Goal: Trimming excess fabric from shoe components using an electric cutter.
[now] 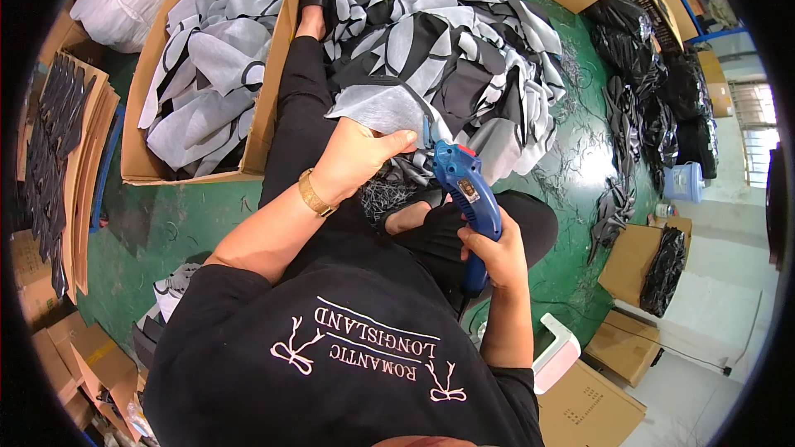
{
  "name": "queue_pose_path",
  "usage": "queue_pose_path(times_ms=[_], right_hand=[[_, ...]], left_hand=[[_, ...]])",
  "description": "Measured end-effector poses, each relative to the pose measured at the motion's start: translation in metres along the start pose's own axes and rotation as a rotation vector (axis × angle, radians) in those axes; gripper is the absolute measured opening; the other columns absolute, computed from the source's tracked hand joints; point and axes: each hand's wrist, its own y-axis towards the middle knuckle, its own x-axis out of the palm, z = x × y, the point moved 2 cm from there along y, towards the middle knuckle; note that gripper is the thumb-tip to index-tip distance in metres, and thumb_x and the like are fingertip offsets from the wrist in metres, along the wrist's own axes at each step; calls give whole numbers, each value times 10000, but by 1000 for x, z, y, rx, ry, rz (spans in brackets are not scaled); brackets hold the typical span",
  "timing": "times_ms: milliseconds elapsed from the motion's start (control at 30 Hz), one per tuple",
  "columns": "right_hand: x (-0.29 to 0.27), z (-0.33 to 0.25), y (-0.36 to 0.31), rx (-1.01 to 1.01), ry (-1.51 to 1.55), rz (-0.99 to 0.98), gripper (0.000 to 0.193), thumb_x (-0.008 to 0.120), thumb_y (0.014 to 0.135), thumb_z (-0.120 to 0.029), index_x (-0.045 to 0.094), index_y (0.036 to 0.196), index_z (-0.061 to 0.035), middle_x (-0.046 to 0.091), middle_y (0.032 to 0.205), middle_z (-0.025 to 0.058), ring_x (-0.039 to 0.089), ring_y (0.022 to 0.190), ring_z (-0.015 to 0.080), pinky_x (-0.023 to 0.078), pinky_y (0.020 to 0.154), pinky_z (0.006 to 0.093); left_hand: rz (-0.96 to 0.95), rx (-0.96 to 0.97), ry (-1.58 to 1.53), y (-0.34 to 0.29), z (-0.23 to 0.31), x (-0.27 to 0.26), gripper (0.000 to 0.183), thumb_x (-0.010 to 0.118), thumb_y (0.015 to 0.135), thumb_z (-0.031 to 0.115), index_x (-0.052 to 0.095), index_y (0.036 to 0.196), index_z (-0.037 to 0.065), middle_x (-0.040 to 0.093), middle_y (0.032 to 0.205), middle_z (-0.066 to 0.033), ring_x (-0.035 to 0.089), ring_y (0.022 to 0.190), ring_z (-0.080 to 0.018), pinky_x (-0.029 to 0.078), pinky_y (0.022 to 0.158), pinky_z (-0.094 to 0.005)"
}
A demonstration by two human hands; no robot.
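Observation:
My left hand is closed on a grey fabric piece with a black edge, its thumb pointing toward the cutter. Wrapped round the handle of blue electric scissors is my right hand. The scissors' head meets the right edge of the fabric piece, close to my left thumb; the blades are too small to make out well. Beyond my hands, a big heap of grey and black fabric pieces lies on the floor. Thin trimmed strips are gathered between my legs.
To the left stands a cardboard box full of similar pieces. My outstretched leg runs between box and heap. Black plastic bags, a pale blue bucket and cartons line the right side. Offcuts litter the green floor.

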Motion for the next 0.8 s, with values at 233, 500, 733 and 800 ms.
queue_pose_path(times_ms=[233,500,733,800], right_hand=[[-4,0,-1,5,4,-39,324,658,694,18,554,998,57,587,754,69,569,564,138,482,497,269],[-8,-3,-5,11,-25,-56,312,636,679,28,552,978,62,582,746,71,567,556,145,480,496,269],[-3,-5,-2,-7,4,-65,333,647,680,6,550,993,68,582,745,81,572,564,154,477,497,272],[-1,-7,3,-29,27,-59,336,652,685,-8,550,995,69,582,744,83,573,566,157,477,500,274]], left_hand=[[-143,7,136,1,1,-12,216,646,814,-13,603,1025,2,640,893,-24,606,785,-92,498,683,-248],[-247,-42,215,-2,8,-13,240,641,800,-6,608,1038,10,627,870,-1,575,757,-75,485,675,-239],[-383,-89,318,-4,11,-11,337,667,806,-2,562,1126,15,627,936,-14,589,803,-100,503,711,-261],[-375,-119,273,-7,10,-7,341,670,804,2,564,1128,15,631,941,-19,595,807,-103,508,710,-263]])
